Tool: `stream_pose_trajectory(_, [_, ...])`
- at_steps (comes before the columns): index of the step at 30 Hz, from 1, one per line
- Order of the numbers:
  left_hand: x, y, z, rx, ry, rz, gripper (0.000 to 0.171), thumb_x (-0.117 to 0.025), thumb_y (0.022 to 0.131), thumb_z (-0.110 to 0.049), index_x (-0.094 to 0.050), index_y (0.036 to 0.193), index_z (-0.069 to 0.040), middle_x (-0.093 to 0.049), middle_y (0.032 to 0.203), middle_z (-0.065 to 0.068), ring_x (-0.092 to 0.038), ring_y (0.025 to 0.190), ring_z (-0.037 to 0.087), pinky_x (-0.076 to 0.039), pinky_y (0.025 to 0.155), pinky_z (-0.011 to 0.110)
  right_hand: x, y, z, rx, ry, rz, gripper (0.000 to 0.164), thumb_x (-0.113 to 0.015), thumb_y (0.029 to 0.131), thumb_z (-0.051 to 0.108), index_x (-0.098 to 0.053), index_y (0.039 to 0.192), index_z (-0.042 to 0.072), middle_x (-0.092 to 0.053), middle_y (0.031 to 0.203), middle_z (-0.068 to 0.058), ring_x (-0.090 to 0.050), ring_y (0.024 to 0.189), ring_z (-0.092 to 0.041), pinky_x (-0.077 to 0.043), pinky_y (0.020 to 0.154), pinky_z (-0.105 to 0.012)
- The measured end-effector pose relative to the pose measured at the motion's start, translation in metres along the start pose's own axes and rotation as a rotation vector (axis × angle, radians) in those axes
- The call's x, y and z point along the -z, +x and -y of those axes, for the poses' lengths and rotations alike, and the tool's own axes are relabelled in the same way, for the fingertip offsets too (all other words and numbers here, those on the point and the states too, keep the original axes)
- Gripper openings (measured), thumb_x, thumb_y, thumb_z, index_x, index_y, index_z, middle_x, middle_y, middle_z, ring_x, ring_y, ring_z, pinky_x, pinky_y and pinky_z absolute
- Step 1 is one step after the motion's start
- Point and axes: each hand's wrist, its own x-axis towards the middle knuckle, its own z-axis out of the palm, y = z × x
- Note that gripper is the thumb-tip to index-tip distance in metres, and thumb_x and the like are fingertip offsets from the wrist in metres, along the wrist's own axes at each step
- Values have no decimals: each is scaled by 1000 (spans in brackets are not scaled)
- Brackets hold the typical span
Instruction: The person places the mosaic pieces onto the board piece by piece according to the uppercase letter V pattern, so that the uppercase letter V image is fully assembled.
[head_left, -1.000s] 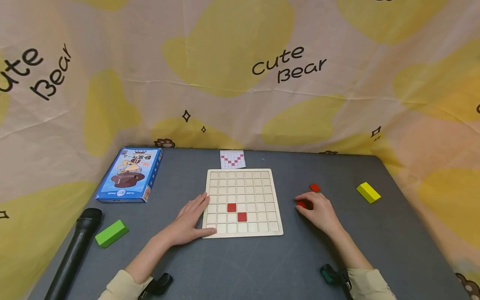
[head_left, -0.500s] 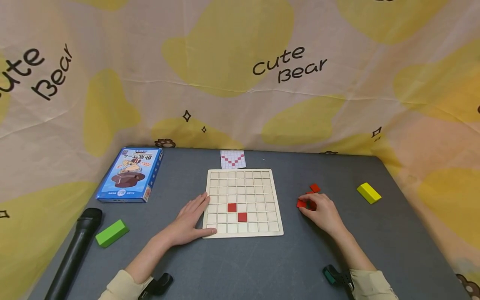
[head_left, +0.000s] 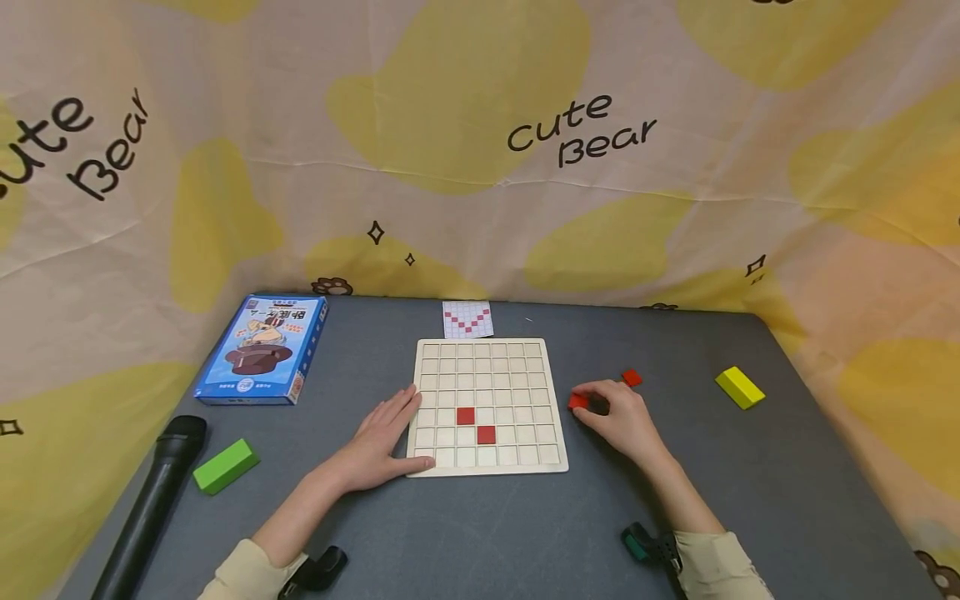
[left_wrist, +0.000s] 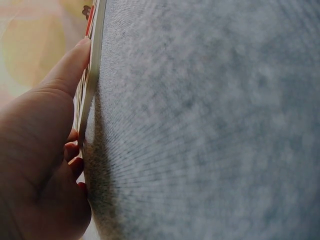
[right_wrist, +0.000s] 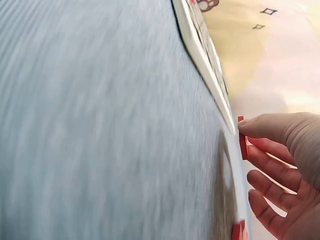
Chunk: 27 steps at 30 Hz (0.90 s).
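Here's the red tile point(head_left: 577, 402), pinched between the thumb and fingertips of my right hand point(head_left: 622, 423)! Just left of that pinch, the board point(head_left: 487, 365). Past my knuckles, a loose tile point(head_left: 632, 378); whether my palm hides another, I can't quite tell. Well right of those fingers, a yellow block point(head_left: 740, 388). My left hand point(head_left: 377, 444) lies spread, fingertips and thumb touching the board's left edge.
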Motion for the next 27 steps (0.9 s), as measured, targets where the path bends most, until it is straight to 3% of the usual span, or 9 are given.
stream_pose_trajectory(8, [-2, 0, 1, 5, -2, 0, 99, -68, 85, -56, -21, 155, -3, -13, 162, 13, -11, 148, 33, -11, 115, 56, -14, 10, 18, 0, 76, 34, 29, -81, 80, 15, -74, 108, 12, -69, 104, -3, -60, 94, -21, -51, 80, -39])
stream_pose_trajectory(15, [-2, 0, 1, 8, -7, 3, 100, -68, 85, -57, -21, 155, -3, -12, 162, 13, -10, 148, 32, -10, 115, 56, -31, 20, 42, 34, 124, 85, 26, -81, 80, 16, -75, 105, 14, -67, 95, 2, -53, 81, -18, -44, 69, -32])
stream_pose_trajectory(21, [-2, 1, 1, 16, -8, 5, 100, -67, 85, -58, -21, 155, -4, -12, 162, 13, -10, 148, 32, -11, 115, 57, -49, 29, 61, 34, 140, 119, 24, -80, 80, 18, -75, 103, 17, -67, 95, 5, -55, 82, -15, -47, 72, -33])
stream_pose_trajectory(27, [-1, 1, 2, 25, -1, 16, 100, -66, 85, -59, -21, 155, -5, -12, 162, 12, -10, 148, 32, -11, 115, 57, -66, 36, 77, 100, 164, 152, 24, -79, 81, 16, -75, 104, 15, -67, 94, 6, -57, 84, -15, -47, 73, -31])
